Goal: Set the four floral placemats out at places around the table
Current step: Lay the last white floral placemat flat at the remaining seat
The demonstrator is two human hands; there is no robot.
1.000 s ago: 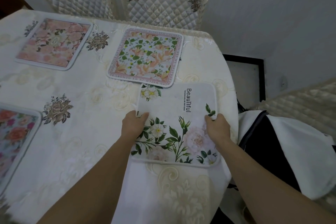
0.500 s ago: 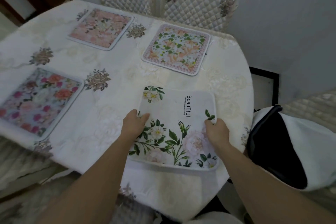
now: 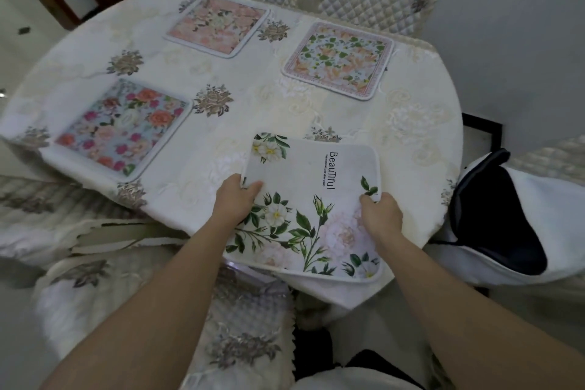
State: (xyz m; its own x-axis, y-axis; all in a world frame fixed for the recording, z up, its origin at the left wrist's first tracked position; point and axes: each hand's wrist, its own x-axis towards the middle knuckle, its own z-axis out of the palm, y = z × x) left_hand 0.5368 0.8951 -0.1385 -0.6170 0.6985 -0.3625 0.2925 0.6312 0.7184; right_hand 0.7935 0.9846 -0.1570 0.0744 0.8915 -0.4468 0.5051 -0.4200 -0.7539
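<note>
Four placemats on table (image 3: 259,111). White mat (image 3: 311,199) at near edge, near end overhanging; my left hand (image 3: 235,199) clamped on its left side, right hand (image 3: 381,215) clamped on its right side. Blue mat (image 3: 122,127) left of white mat. Pink mat (image 3: 218,25) far left. Leafy mat (image 3: 338,60) straight beyond.

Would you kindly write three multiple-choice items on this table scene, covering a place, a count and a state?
1. Where does the pink placemat lie?
A. far side, before the quilted chairs
B. under the hands
C. on the floor

2. How many placemats are on the table?
A. two
B. three
C. four

3. The white "Beautiful" placemat is:
A. folded in half
B. gripped at both side edges
C. untouched

Answers: 1 A, it sits nearest the chair backs. 2 C, four show. 3 B, the left hand and right hand pinch its edges.
</note>
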